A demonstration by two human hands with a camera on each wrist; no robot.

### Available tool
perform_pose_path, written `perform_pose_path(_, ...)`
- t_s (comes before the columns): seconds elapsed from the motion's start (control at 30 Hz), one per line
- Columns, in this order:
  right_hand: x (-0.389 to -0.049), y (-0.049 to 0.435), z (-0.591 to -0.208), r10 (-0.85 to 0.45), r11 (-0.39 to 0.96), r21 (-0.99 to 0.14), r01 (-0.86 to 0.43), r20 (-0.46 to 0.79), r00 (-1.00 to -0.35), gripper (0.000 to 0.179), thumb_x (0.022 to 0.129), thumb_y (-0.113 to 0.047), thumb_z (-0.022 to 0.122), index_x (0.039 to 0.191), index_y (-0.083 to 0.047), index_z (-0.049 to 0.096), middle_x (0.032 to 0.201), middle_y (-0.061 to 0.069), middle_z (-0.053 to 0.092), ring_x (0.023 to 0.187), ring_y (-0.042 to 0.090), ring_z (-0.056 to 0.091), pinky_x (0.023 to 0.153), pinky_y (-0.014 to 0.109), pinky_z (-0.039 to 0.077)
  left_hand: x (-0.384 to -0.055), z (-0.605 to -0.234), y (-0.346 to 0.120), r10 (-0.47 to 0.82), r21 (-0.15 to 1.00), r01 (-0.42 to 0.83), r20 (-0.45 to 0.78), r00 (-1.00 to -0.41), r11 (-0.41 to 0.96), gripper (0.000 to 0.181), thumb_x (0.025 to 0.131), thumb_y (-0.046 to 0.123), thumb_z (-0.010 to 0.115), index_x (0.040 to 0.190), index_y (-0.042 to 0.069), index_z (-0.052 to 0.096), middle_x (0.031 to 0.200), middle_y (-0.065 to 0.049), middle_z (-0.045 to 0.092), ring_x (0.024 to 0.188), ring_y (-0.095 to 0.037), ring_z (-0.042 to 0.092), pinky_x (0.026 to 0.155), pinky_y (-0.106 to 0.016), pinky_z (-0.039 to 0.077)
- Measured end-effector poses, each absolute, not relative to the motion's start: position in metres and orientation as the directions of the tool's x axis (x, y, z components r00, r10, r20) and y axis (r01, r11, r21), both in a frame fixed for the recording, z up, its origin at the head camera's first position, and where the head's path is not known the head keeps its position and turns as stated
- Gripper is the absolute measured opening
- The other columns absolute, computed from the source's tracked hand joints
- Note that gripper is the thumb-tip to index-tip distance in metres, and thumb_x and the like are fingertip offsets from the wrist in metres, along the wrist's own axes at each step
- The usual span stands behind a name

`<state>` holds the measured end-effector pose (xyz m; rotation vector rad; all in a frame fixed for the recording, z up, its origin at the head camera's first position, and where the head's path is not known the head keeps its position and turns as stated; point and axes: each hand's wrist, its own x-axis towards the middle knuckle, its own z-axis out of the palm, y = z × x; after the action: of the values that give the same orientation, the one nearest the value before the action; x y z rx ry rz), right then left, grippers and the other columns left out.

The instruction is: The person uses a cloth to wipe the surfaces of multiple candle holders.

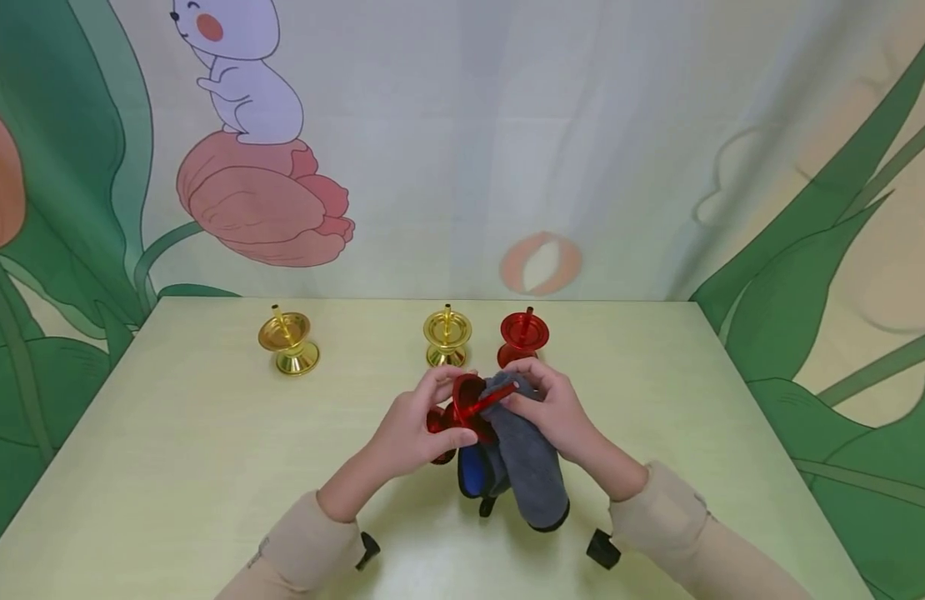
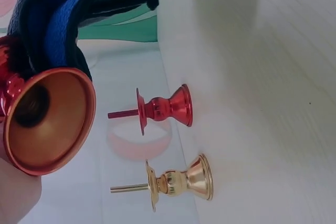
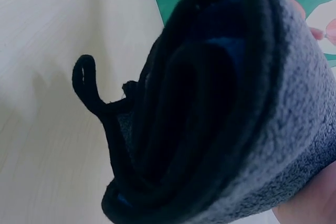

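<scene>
My left hand [image 1: 412,429] grips a shiny red candle holder [image 1: 470,388], tilted so that its thin stem points up and to the right. Its hollow round base shows large in the left wrist view. In my right hand [image 1: 558,412] is a folded grey cloth [image 1: 536,471] with a blue inner side and black edging, pressed against the holder's dish near the stem. The cloth hangs down below the hand and fills much of the right wrist view [image 3: 302,93], where a black loop sticks out. Some right fingers are hidden by the cloth.
At the back of the pale table [image 1: 170,467] stand a gold candle holder [image 1: 284,335] on the left, another gold candle holder [image 1: 447,333] in the middle, and a red candle holder [image 1: 524,332] just right of it. A printed curtain [image 1: 447,167] hangs behind.
</scene>
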<state>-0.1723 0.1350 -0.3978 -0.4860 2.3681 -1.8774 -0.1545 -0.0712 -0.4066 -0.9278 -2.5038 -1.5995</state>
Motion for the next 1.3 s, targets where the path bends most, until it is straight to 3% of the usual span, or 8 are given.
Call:
perform_pose_path(0.17, -0.173, 0.136, -0.397, -0.324, 0.186, -0.960, -0.207, 0.138, -0.936, 0.026, 0.080, -0.003, 0.060, 0.106, 0.000, 0.053, 0.101, 0.011, 0.062, 0.093, 0.008, 0.054, 0.085, 0.035, 0.041, -0.157, -0.404, -0.075, 0.495, 0.832, 0.495, 0.329, -0.804, 0.251, 0.058, 0.079, 0.010, 0.064, 0.130, 0.001, 0.039, 0.123, -0.014, 0.054, 0.107, -0.026, 0.056, 0.075, -0.027, 0.052)
perform_pose_path(0.33, -0.173, 0.136, -0.398, -0.325, 0.184, -0.959, -0.216, 0.148, -0.934, 0.026, 0.079, -0.002, 0.060, 0.104, 0.001, 0.054, 0.096, 0.000, 0.063, 0.092, 0.008, 0.055, 0.084, 0.035, 0.042, -0.159, -0.404, -0.079, 0.530, 0.832, 0.513, 0.344, -0.776, 0.211, 0.054, 0.086, 0.024, 0.056, 0.133, 0.004, 0.039, 0.128, -0.013, 0.050, 0.110, -0.024, 0.055, 0.075, -0.025, 0.052)
perform_pose_path(0.53, -0.172, 0.135, -0.398, -0.327, 0.178, -0.972, -0.156, 0.091, -0.941, 0.028, 0.079, -0.002, 0.060, 0.106, 0.001, 0.053, 0.091, -0.006, 0.062, 0.087, 0.008, 0.057, 0.081, 0.032, 0.044, -0.161, -0.405, -0.079, 0.558, 0.834, 0.506, 0.318, -0.767, 0.220, 0.054, 0.089, 0.041, 0.044, 0.132, 0.009, 0.042, 0.139, -0.013, 0.037, 0.129, -0.028, 0.033, 0.079, -0.030, 0.051)
perform_pose_path(0.77, -0.172, 0.134, -0.395, -0.266, 0.128, -0.986, -0.104, 0.066, -0.962, 0.026, 0.081, -0.002, 0.056, 0.106, -0.001, 0.052, 0.088, -0.013, 0.062, 0.083, 0.008, 0.058, 0.075, 0.027, 0.047, -0.154, -0.403, -0.069, 0.330, 0.790, 0.521, 0.422, -0.844, 0.323, 0.044, 0.088, 0.027, 0.052, 0.128, 0.011, 0.047, 0.125, -0.007, 0.053, 0.110, -0.021, 0.054, 0.074, -0.025, 0.052)
perform_pose_path(0.9, -0.174, 0.132, -0.394, -0.213, 0.094, -0.992, -0.081, 0.059, -0.975, 0.025, 0.081, -0.001, 0.055, 0.106, 0.001, 0.051, 0.087, -0.013, 0.062, 0.082, 0.008, 0.058, 0.074, 0.023, 0.047, -0.153, -0.409, -0.062, 0.188, 0.623, 0.648, 0.642, -0.744, 0.438, 0.039, 0.090, 0.030, 0.047, 0.118, 0.005, 0.057, 0.113, -0.011, 0.062, 0.096, -0.021, 0.061, 0.077, -0.027, 0.052)
perform_pose_path(1.0, -0.175, 0.130, -0.393, -0.196, 0.068, -0.995, -0.073, 0.058, -0.979, 0.025, 0.082, -0.002, 0.056, 0.106, 0.002, 0.050, 0.088, -0.014, 0.062, 0.082, 0.007, 0.058, 0.073, 0.021, 0.048, -0.154, -0.413, -0.060, 0.207, 0.498, 0.699, 0.719, -0.664, 0.514, 0.056, 0.090, 0.045, 0.037, 0.122, 0.002, 0.053, 0.115, -0.013, 0.060, 0.103, -0.023, 0.058, 0.085, -0.035, 0.049)
perform_pose_path(1.17, -0.174, 0.125, -0.391, -0.200, 0.034, -0.995, -0.098, 0.090, -0.976, 0.022, 0.082, -0.004, 0.059, 0.103, -0.004, 0.052, 0.087, -0.013, 0.062, 0.080, 0.007, 0.058, 0.070, 0.021, 0.048, -0.151, -0.410, -0.059, 0.275, 0.443, 0.685, 0.685, -0.675, 0.578, 0.083, 0.072, 0.061, 0.053, 0.132, 0.005, 0.039, 0.121, -0.008, 0.056, 0.104, -0.020, 0.056, 0.083, -0.033, 0.048)
perform_pose_path(1.3, -0.174, 0.123, -0.391, -0.214, 0.046, -0.991, -0.125, 0.112, -0.970, 0.024, 0.082, -0.004, 0.059, 0.104, -0.001, 0.051, 0.086, -0.013, 0.062, 0.078, 0.007, 0.058, 0.070, 0.022, 0.048, -0.151, -0.407, -0.060, 0.268, 0.476, 0.653, 0.647, -0.713, 0.589, 0.086, 0.062, 0.048, 0.074, 0.131, 0.009, 0.040, 0.115, -0.004, 0.059, 0.093, -0.015, 0.056, 0.073, -0.026, 0.049)
